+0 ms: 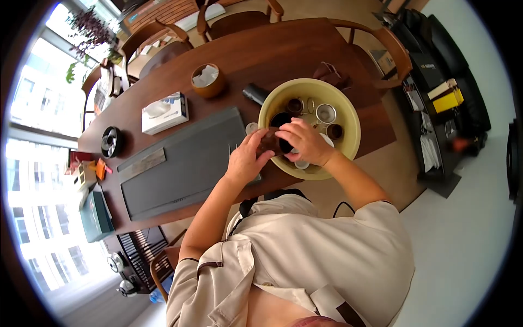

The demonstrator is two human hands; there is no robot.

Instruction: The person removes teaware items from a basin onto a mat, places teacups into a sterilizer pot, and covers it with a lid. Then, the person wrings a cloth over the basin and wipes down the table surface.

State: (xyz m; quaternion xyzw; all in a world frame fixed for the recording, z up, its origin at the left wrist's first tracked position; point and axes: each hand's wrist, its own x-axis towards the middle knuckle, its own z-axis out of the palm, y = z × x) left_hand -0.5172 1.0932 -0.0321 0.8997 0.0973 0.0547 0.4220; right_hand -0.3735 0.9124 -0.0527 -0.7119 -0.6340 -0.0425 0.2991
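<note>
Holding roundish vessel (268,143), dk reddish-brown, partly hidden, btwn L hand (247,156) & R hand (309,143), nr pale-yellow tub (355,122).

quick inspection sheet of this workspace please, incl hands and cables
surface: wooden table, with a dark tray lying on it
job's things: pale yellow basin holding several cups, one metallic-looking cup among them; dark brown vessel at its rim
clutter: tissue box, round wooden container with white tissue, black bowl
grip: left hand and right hand both hold the dark brown vessel
cables: thin black curve beside the shirt, possibly a cord
surroundings: wooden chairs, windows
</note>
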